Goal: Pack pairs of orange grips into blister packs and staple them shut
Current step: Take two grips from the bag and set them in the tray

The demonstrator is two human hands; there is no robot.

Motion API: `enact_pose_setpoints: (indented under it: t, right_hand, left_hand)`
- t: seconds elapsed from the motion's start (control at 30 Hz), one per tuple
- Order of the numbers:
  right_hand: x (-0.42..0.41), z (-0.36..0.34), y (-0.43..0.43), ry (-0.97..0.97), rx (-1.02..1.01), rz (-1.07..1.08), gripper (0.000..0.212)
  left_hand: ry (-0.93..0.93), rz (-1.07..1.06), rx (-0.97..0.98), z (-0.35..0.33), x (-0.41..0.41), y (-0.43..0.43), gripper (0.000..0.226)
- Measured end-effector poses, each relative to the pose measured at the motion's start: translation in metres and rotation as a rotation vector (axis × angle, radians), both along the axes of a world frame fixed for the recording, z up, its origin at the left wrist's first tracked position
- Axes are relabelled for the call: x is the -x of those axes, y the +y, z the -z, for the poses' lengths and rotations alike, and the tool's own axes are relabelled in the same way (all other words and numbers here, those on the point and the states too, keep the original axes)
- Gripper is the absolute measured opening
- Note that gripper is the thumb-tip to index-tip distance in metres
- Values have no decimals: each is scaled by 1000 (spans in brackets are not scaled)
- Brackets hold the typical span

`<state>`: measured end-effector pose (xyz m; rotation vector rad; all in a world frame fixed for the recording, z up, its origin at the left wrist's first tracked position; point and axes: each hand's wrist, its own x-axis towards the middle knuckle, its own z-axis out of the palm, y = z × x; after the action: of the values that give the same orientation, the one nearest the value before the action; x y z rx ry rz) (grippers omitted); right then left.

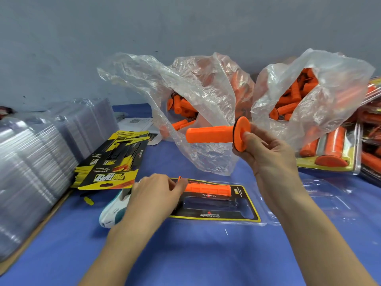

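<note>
right hand [266, 153] fingers pinching loose grip [210, 134] by its flange | left hand [156, 190] fingers pinching seated grip [208, 188] | risk: loose grip going reversed into blister pack [216, 206], likely jamming closure

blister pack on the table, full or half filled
Half filled: one orange grip sits in the far slot, the near slot is empty, and the second grip is in the right hand.
</note>
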<state>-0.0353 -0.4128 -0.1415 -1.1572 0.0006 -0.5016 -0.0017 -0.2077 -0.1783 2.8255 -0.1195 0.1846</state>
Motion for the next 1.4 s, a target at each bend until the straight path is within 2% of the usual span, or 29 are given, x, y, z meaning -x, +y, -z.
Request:
enact_pose_setpoints:
  t: [0.13, 0.47, 0.53, 0.6, 0.67, 0.73, 0.9, 0.97, 1.03, 1.1, 1.17, 1.23, 1.3, 1.4]
  right_hand:
    - [-1, 2, 4, 16, 28, 5, 23]
    - [0, 1, -1, 35, 36, 27, 15]
    - [-1, 1, 0, 38, 16, 18, 15]
    - [-3, 0, -2, 44, -1, -3, 15]
    - [-7, -2, -4, 59, -44, -48, 15]
    - [-12, -3, -14, 68, -130, -107, 15]
    - [-19, -7, -14, 81, -311, -234, 12]
    - [-23, -8, -21, 78, -377, -232, 12]
    - [-27, -10, -30, 61, -425, -240, 16]
    - [-31, -11, -34, 38, -374, -281, 13]
    - [-35, -7, -36, 91, -116, -268, 19]
    - [-41, -2, -34, 199, 101, -224, 29]
    - [-45, 3, -33, 297, 131, -203, 34]
    - [-49, 4, -36, 345, 134, -157, 29]
  left_hand:
    - [2, -29, 33, 5, 2, -5, 45]
    - [32, -77, 21, 1, 6, -10, 38]
    - [-13, -83, -7, -4, 9, -9, 38]
    - [-154, -74, 62, -12, 7, -6, 41]
    - [-362, 37, 190, -24, 7, -4, 50]
    - [-490, 191, 205, -40, 3, -15, 57]
    - [-526, 371, 42, -52, -9, -31, 48]
    - [-496, 447, 46, -49, -15, -45, 48]
    - [-549, 478, 26, -46, -24, -56, 48]
    - [-685, 450, -24, -49, -40, -59, 44]
    - [-727, 415, -72, -58, -65, -59, 42]
    - [-647, 409, -131, -66, -96, -54, 43]
    - [-529, 461, -194, -71, -128, -53, 43]
    - [-334, 569, -280, -75, -165, -48, 47]
